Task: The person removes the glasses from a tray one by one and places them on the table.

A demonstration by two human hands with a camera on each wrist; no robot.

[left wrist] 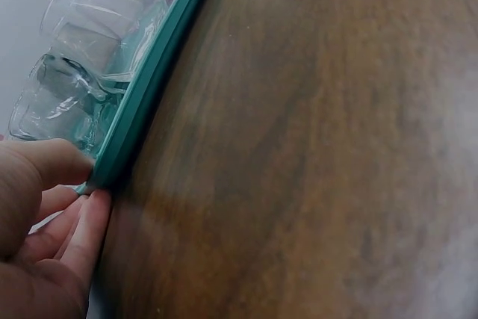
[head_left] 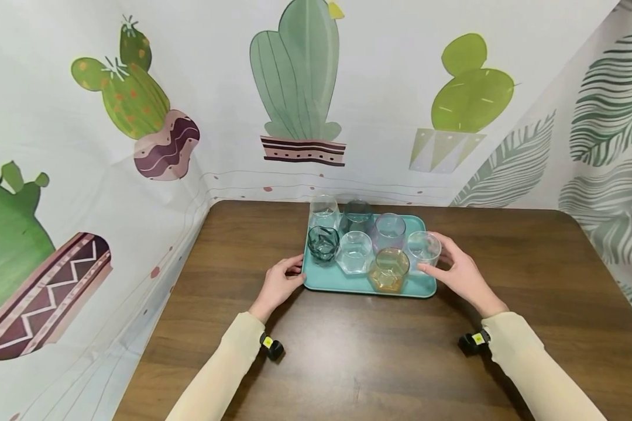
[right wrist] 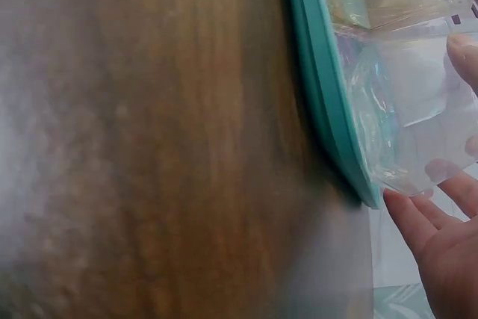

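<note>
A teal tray (head_left: 342, 284) carries several drinking glasses. My left hand (head_left: 281, 285) pinches its left edge, thumb over the rim (left wrist: 110, 158) and fingers at the outer side. At the tray's right end, my right hand (head_left: 462, 272) holds a clear, faintly iridescent glass (head_left: 423, 248), with the thumb in front and fingers behind. That glass stands upright, its side facing the right wrist view. Beside it is an amber glass (head_left: 389, 272) with a hexagonal base. A clear hexagonal-base glass (head_left: 355, 252) and a dark green faceted glass (head_left: 323, 244) stand farther left.
A clear glass (head_left: 323, 213), a dark grey glass (head_left: 357, 216) and a pinkish glass (head_left: 389, 230) make up the tray's back part. Under the tray is a brown wooden table (head_left: 337, 362). A white cloth with printed cacti (head_left: 379, 117) hangs right behind the table's far edge.
</note>
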